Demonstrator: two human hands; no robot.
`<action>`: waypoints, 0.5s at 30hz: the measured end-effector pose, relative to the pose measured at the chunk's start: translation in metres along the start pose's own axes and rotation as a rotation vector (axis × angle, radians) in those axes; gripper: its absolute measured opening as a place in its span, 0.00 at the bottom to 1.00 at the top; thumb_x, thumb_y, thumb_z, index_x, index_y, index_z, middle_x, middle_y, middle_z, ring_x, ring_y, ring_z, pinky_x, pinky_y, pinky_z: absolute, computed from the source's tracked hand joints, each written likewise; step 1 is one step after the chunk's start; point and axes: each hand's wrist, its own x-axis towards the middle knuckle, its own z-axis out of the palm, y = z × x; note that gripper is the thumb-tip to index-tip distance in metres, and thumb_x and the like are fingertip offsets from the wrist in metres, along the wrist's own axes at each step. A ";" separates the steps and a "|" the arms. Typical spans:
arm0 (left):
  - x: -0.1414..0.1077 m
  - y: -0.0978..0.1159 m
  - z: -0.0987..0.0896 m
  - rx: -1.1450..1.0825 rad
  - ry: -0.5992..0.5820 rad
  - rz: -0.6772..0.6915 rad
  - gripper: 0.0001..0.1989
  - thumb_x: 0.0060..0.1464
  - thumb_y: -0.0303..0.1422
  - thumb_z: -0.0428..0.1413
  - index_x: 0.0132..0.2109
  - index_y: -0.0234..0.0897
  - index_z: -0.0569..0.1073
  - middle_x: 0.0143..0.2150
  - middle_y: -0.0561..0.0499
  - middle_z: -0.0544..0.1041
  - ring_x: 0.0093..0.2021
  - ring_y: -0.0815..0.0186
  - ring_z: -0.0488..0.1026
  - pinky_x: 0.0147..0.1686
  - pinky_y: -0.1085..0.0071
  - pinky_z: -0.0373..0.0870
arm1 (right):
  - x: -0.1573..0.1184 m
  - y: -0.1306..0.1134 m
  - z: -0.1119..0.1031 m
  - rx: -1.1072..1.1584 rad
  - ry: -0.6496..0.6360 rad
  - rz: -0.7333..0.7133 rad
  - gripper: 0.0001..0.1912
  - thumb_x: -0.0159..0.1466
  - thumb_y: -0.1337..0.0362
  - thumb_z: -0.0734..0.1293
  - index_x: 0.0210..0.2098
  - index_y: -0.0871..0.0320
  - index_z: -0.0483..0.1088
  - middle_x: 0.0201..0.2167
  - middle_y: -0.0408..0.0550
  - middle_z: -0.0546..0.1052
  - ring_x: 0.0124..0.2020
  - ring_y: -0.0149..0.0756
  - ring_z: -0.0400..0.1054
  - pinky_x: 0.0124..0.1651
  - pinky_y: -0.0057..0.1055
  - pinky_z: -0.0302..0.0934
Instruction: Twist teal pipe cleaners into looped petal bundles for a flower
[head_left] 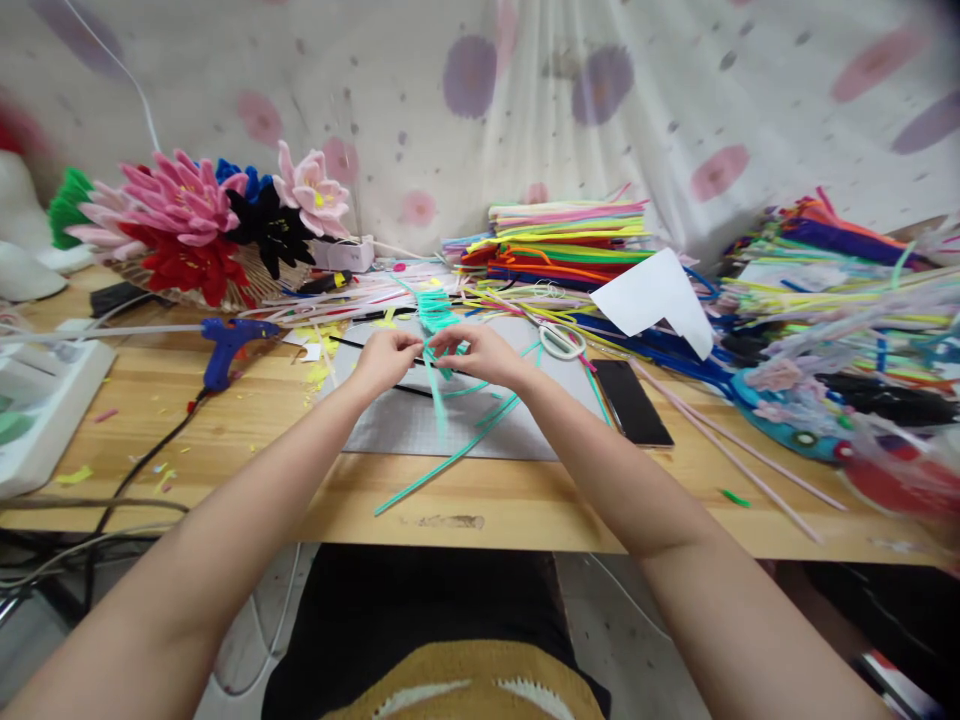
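Note:
Above the grey mat (517, 430), my left hand (386, 360) and my right hand (484, 355) come close together, fingertips pinched on a teal pipe cleaner (438, 395). Its blurred free end hangs down between them. Just beyond my fingers is a zigzag or coiled teal piece (433, 308), partly hidden by the right hand. Thin black rods (345, 342) pass under or behind my hands; I cannot tell whether either is held. Loose teal pipe cleaners (442, 470) lie across the mat and over its front edge. White-handled scissors (562, 342) rest right of my right hand.
A blue glue gun (225, 350) with a cord and a white power strip (60, 400) lie left. Fuzzy flowers (187, 200) stand behind. Bundled pipe cleaners (562, 240) fill the back, with more (817, 290) right. A phone (631, 402) and white paper (660, 300) lie right.

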 end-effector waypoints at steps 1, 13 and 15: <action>-0.003 -0.001 0.002 -0.004 -0.015 -0.002 0.10 0.43 0.35 0.53 0.29 0.34 0.75 0.21 0.52 0.73 0.21 0.70 0.67 0.23 0.74 0.61 | 0.000 0.003 0.002 -0.145 0.024 -0.057 0.10 0.52 0.64 0.68 0.34 0.59 0.71 0.29 0.44 0.73 0.32 0.30 0.64 0.36 0.27 0.57; -0.020 0.005 0.003 -0.168 -0.079 -0.218 0.06 0.38 0.33 0.58 0.25 0.34 0.73 0.15 0.56 0.66 0.18 0.73 0.62 0.22 0.75 0.58 | 0.013 0.022 0.012 -0.517 -0.085 -0.048 0.10 0.57 0.63 0.65 0.38 0.60 0.71 0.36 0.49 0.74 0.42 0.36 0.62 0.46 0.32 0.53; -0.018 0.001 0.004 -0.184 -0.046 -0.196 0.08 0.37 0.32 0.58 0.28 0.34 0.73 0.17 0.56 0.68 0.19 0.72 0.62 0.23 0.74 0.58 | 0.016 0.023 0.012 -0.488 -0.112 0.025 0.10 0.57 0.62 0.65 0.37 0.61 0.72 0.34 0.49 0.74 0.40 0.35 0.62 0.44 0.31 0.53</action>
